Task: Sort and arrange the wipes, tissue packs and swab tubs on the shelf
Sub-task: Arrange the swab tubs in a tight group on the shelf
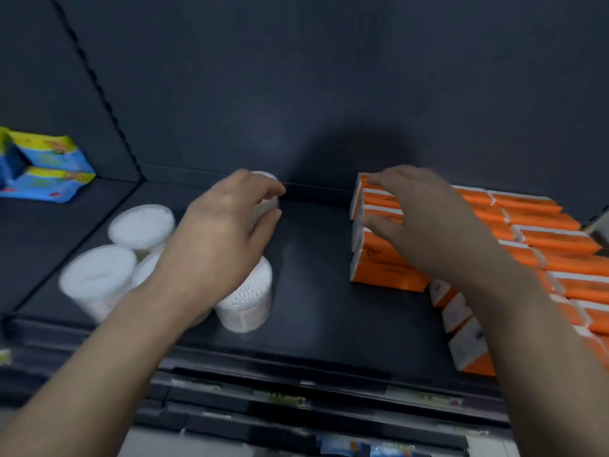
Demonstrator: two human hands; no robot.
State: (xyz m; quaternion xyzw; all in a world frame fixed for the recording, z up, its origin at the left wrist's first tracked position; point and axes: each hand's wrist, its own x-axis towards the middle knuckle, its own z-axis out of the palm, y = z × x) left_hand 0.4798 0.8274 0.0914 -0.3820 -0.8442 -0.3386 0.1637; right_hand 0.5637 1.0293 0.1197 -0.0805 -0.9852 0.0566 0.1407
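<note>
On the shelf [313, 291], left hand [227, 232] grips a swab tub [265, 196]; right hand [418, 219] spread over tissue packs [379, 255]

White swab tubs [141, 225], orange/white tissue packs [557, 240], blue/yellow wipes [49, 166], dark grey shelf [316, 308].
</note>
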